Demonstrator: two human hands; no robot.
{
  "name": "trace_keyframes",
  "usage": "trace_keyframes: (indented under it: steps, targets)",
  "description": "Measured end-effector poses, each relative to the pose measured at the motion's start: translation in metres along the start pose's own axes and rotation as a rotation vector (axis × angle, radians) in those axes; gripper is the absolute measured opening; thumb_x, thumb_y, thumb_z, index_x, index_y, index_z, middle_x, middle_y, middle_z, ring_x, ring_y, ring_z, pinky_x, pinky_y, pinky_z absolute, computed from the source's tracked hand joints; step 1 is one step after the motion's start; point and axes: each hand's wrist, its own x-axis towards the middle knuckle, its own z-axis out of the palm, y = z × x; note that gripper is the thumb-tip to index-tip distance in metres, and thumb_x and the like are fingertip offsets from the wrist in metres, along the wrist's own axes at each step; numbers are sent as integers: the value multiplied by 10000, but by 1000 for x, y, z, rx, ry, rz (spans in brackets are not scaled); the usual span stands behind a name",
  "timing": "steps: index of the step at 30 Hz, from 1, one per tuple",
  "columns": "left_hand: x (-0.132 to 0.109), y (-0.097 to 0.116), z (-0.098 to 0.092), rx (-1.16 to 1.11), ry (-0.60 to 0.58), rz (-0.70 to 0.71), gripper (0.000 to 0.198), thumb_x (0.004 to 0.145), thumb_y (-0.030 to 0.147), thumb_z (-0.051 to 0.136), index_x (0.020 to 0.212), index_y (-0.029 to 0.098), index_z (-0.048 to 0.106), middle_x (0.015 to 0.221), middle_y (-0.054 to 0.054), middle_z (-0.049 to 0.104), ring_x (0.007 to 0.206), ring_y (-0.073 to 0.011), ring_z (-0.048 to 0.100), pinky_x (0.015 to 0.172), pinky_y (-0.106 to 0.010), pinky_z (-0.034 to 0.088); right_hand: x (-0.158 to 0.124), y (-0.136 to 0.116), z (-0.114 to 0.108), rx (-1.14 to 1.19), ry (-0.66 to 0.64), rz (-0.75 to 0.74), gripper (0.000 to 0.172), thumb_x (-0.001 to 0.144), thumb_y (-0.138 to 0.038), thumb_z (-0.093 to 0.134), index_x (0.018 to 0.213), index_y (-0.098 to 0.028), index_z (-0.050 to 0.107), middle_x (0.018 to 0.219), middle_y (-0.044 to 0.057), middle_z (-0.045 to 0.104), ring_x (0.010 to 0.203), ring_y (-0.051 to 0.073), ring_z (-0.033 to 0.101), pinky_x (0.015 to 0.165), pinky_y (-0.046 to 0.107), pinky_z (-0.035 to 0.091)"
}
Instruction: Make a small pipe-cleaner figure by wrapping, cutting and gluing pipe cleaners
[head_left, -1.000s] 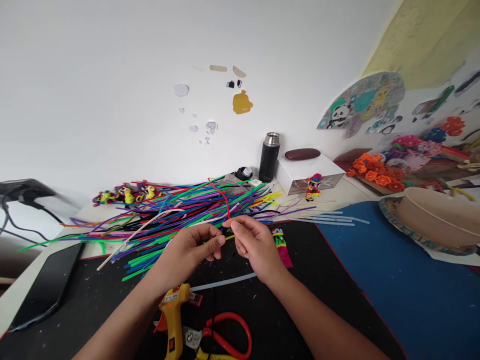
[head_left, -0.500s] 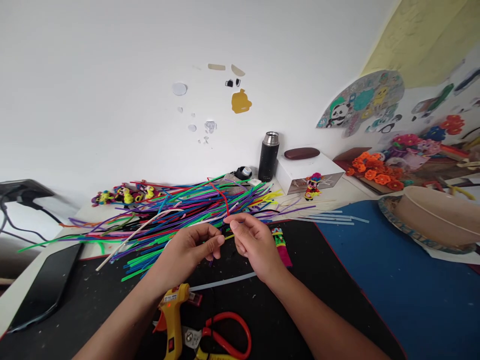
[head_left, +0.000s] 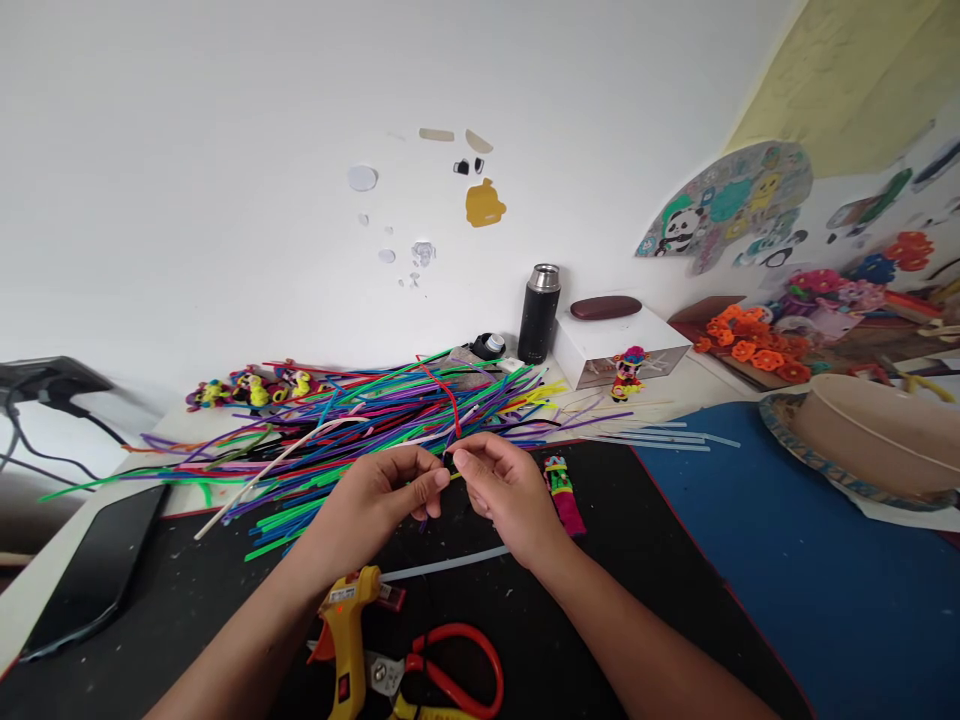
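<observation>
My left hand [head_left: 390, 492] is closed in a pinch, thumb against the bent index finger. A purple pipe cleaner end [head_left: 424, 525] pokes out below its fingers. Close beside it, my right hand [head_left: 506, 490] pinches too, its fingertips almost meeting those of the left. From the right fingertips a red pipe cleaner [head_left: 452, 400] rises and bends over the pile. A small dark piece shows between the hands, mostly covered by fingers. Behind them spreads a heap of multicoloured pipe cleaners [head_left: 375, 420]. A small pink and green pipe-cleaner piece [head_left: 562, 495] lies right of my right hand.
In front lie a yellow glue gun [head_left: 346, 630] with a glue stick [head_left: 442, 565] and red-handled scissors [head_left: 491, 670]. A phone [head_left: 90, 570] is at left. Behind stand a black flask [head_left: 538, 315], a white box [head_left: 637, 340] and a figurine [head_left: 628, 375]. A beige bowl [head_left: 885, 440] sits at right.
My right fingertips have shifted slightly down and curled in closer to the left hand. The red pipe cleaner's lower end moved with them. The yellow strand between the hands shows less.
</observation>
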Motion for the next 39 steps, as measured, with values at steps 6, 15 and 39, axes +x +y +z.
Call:
trace_keyframes:
  steps: [6, 15, 39]
  targets:
    - [0, -1, 0, -14, -17, -8, 525, 836, 706, 762, 743, 194, 689, 678, -4, 684, 647, -157, 585, 665, -271, 478, 1, 3, 0, -1, -4, 9, 390, 826, -552, 814, 883, -182, 701, 508, -114, 395, 438, 71, 290, 424, 236, 196]
    - [2, -2, 1, -45, -35, -12, 535, 819, 714, 782, 763, 186, 712, 688, -12, 702, 647, -156, 601, 664, -270, 498, 1, 1, 1, 26, -12, 34, 379, 808, -531, 824, 857, -185, 676, 498, -121, 394, 428, 65, 280, 417, 233, 173]
    - [3, -8, 5, -265, -77, -80, 519, 790, 668, 847, 796, 162, 731, 708, -28, 722, 611, -135, 605, 624, -259, 492, 1, 1, -1, 57, 15, 45, 398, 793, -540, 836, 869, -184, 677, 490, -117, 409, 427, 65, 285, 422, 227, 161]
